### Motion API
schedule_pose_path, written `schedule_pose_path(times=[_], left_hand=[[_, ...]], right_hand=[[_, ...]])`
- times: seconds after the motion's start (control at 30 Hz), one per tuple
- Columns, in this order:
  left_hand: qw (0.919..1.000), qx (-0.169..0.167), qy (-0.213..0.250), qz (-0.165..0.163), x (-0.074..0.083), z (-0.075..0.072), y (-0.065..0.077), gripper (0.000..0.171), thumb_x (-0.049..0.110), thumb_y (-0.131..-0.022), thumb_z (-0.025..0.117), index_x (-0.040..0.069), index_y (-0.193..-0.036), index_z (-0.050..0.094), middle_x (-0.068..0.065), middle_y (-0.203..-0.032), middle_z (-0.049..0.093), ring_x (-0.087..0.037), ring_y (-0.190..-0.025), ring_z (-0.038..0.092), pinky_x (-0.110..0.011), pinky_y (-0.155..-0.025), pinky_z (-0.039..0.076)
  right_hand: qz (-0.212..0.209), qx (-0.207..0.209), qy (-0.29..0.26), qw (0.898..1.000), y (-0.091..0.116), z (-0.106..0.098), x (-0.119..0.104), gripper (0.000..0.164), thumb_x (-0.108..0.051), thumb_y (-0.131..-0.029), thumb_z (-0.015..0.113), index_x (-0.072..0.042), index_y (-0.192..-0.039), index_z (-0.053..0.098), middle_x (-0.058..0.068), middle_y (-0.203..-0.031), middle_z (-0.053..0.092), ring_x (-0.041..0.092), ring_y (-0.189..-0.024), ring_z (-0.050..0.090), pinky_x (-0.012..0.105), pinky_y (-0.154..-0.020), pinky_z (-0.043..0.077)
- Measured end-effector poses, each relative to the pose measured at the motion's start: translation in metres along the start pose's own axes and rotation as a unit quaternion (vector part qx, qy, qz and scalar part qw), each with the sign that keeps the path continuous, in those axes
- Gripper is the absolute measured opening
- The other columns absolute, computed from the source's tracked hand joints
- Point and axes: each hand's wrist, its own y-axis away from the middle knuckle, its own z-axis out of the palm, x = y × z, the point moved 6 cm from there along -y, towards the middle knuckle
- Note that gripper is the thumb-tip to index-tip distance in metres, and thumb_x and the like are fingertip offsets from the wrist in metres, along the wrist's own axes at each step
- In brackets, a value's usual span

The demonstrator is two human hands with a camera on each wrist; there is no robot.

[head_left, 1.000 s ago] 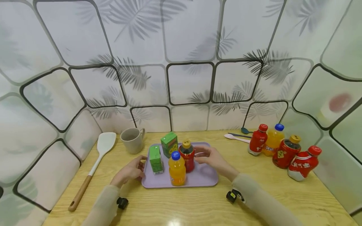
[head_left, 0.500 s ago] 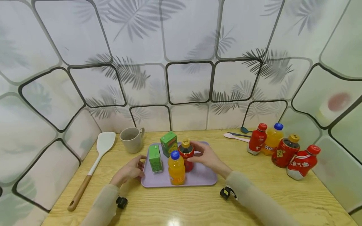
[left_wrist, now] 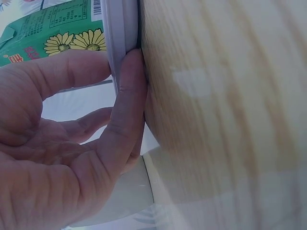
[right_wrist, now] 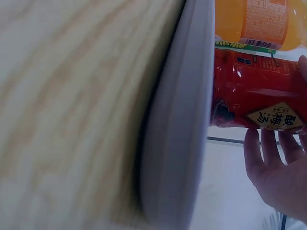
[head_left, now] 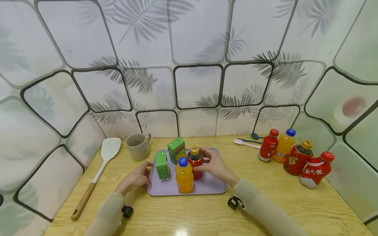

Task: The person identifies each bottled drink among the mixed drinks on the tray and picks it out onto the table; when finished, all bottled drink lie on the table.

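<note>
A lilac tray [head_left: 209, 186] bears two green drink cartons [head_left: 162, 166] [head_left: 177, 152], an orange soda bottle [head_left: 184, 178] with a blue cap, and a red-labelled drink bottle [head_left: 195, 159] with a gold cap. My left hand [head_left: 134, 179] pinches the tray's left rim; in the left wrist view the thumb and fingers lie on either side of the tray edge [left_wrist: 112, 28]. My right hand [head_left: 215, 165] holds the gold-capped bottle round its right side, thumb in front. In the right wrist view several fingers curl along the bottle [right_wrist: 259, 88].
A grey mug [head_left: 137, 146] stands behind the tray, and a white spatula [head_left: 101, 168] with a wooden handle lies at left. To the right are two red bottles [head_left: 269, 146] [head_left: 316, 171], another orange soda [head_left: 285, 147], another gold-capped bottle [head_left: 298, 159] and several spoons [head_left: 247, 143].
My right hand has moved left from beside the gold-capped bottle and taken hold of it. The left hand stays at the tray's rim.
</note>
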Motion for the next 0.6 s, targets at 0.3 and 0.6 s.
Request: schedule_pose_path(times=[0.3,0.6], left_hand=[[0.9999,-0.005,0.014,-0.004,0.000,0.001,0.000,0.078,-0.018,-0.064,0.064,-0.004,-0.137,0.041,-0.015,-0.098,0.048,-0.024,-0.087,0.050,-0.034,-0.062,0.054],[0.9998,-0.007,0.016,-0.010,-0.002,0.001,0.000,0.077,-0.018,-0.064,0.064,-0.004,-0.137,0.040,-0.016,-0.099,0.048,-0.024,-0.087,0.051,-0.034,-0.062,0.054]], right_hand=[[0.003,0.046,0.008,0.999,0.003,-0.005,0.000,0.081,-0.008,-0.070,0.086,-0.009,-0.142,0.050,0.012,-0.133,0.060,0.028,-0.119,0.058,0.042,-0.099,0.051],[0.025,0.079,-0.015,0.996,0.008,-0.013,0.004,0.085,-0.009,-0.069,0.087,-0.005,-0.143,0.047,0.016,-0.136,0.058,0.030,-0.125,0.055,0.041,-0.098,0.051]])
